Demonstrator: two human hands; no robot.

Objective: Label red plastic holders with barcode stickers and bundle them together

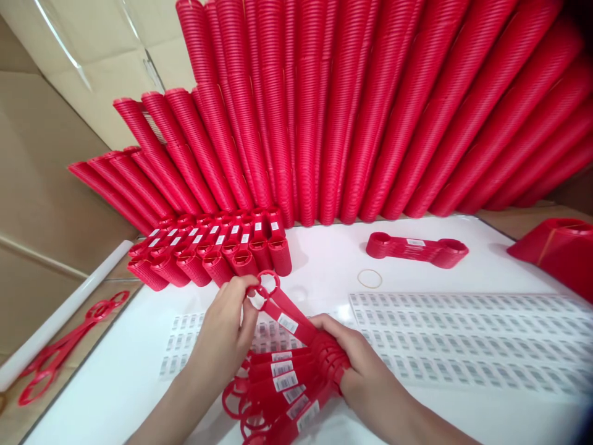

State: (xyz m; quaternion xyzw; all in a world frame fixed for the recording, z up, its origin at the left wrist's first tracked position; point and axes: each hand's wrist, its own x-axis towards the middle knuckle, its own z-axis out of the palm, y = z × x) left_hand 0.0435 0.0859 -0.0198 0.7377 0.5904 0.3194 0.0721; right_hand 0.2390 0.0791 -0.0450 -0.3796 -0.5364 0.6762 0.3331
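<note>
My right hand [359,361] grips the gathered ends of a fan of red plastic strips [278,395]. Each strip has a ring at its end, and several carry a white barcode label. With thumb and fingers, my left hand [229,309] pinches the ring end of one labelled strip [273,307], spread apart from the others at the top of the fan. Beside it, a second ring stands slightly behind. The ends inside my right palm are hidden.
Tall stacks of red strips [310,123] line the back. Shorter labelled bundles [245,241] stand at left, one bundle [417,248] lies at right. A rubber band [369,279] and barcode label sheets [445,334] lie on the white table [319,247]. Loose red strips [69,349] are at far left.
</note>
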